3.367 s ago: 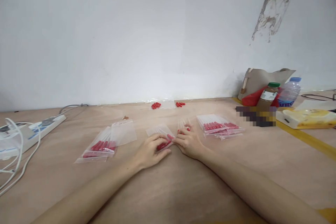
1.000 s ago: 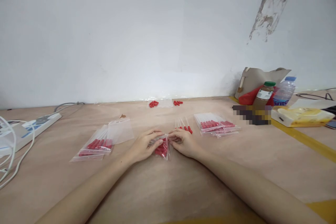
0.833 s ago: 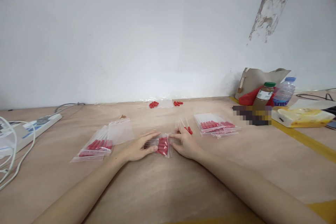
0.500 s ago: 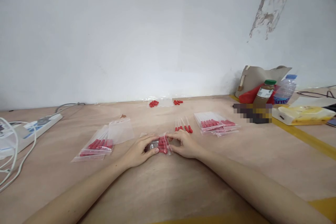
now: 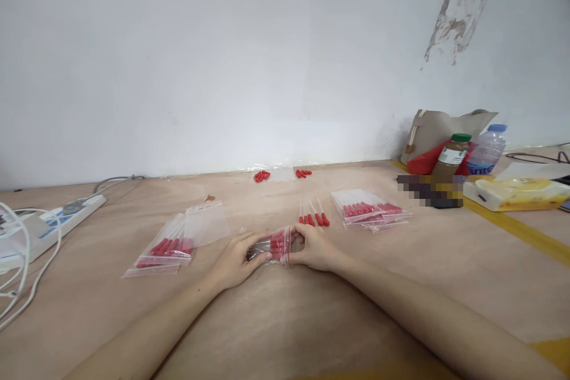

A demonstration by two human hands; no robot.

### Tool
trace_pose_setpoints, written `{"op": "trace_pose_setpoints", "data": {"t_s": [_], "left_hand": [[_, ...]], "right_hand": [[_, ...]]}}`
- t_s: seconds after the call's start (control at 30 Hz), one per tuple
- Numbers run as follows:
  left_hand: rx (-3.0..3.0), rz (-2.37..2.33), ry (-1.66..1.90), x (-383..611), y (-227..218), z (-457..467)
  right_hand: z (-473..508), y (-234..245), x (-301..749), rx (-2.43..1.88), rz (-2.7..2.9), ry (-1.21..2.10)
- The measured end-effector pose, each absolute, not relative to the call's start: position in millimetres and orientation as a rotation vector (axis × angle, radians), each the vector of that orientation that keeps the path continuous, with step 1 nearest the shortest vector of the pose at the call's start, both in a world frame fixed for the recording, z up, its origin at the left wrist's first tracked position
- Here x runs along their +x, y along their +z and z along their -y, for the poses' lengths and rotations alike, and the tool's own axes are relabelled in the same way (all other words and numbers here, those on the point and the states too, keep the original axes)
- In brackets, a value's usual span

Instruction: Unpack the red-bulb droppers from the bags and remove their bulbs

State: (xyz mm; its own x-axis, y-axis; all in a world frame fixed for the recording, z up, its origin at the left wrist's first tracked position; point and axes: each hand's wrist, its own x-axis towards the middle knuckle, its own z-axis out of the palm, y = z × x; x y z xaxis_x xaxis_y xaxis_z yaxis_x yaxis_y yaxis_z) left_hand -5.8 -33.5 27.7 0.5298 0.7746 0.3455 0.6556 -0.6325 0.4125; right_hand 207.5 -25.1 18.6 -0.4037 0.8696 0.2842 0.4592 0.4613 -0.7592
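A small clear zip bag (image 5: 272, 246) with red-capped sticks inside sits between my two hands on the wooden table (image 5: 285, 320). My left hand (image 5: 235, 261) curls round its left end, thumb under and fingers over. My right hand (image 5: 314, 247) pinches the bag's right end at the red zip strip. Several loose red-tipped sticks (image 5: 314, 217) lie just beyond my right hand.
Filled bags are piled at the left (image 5: 171, 241) and at the right (image 5: 371, 212). Red caps (image 5: 262, 176) lie by the wall. A power strip (image 5: 48, 222) with white cables is far left. A bag, a jar (image 5: 447, 161), a water bottle (image 5: 487, 151) and a tissue pack (image 5: 519, 191) stand far right.
The bag lay flat with both hands pushing sticks into it. Now both hands have turned it sideways and closed on its ends, the right hand pinching the zip edge.
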Motion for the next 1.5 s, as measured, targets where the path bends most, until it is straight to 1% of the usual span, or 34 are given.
{"op": "trace_pose_setpoints", "data": {"t_s": [0.33,0.53,0.7,0.9,1.1,1.3,1.5], "left_hand": [[2.592,-1.175,0.804,-6.2,25.8,34.9],[2.611,-1.207,0.768,-7.1,25.6,34.1],[2.588,-1.224,0.779,-6.8,27.0,35.1],[2.593,-1.235,0.753,-6.6,27.0,35.1],[2.625,-1.220,0.758,-6.3,27.4,34.4],[2.606,-1.228,0.755,-7.3,27.0,34.1],[2.592,-1.215,0.765,-7.6,27.5,34.4]], "right_hand": [[29.8,12.9,199.1,-1.062,2.033,0.724],[27.9,12.2,202.2,-1.006,1.991,0.796],[20.5,13.5,213.1,-0.973,1.851,1.008],[16.7,18.3,217.0,-0.926,1.534,1.495],[17.3,18.4,214.1,-1.000,1.379,1.564],[13.8,25.3,219.0,-1.052,1.096,1.692],[6.8,37.2,227.7,-1.119,1.043,1.786]]}}
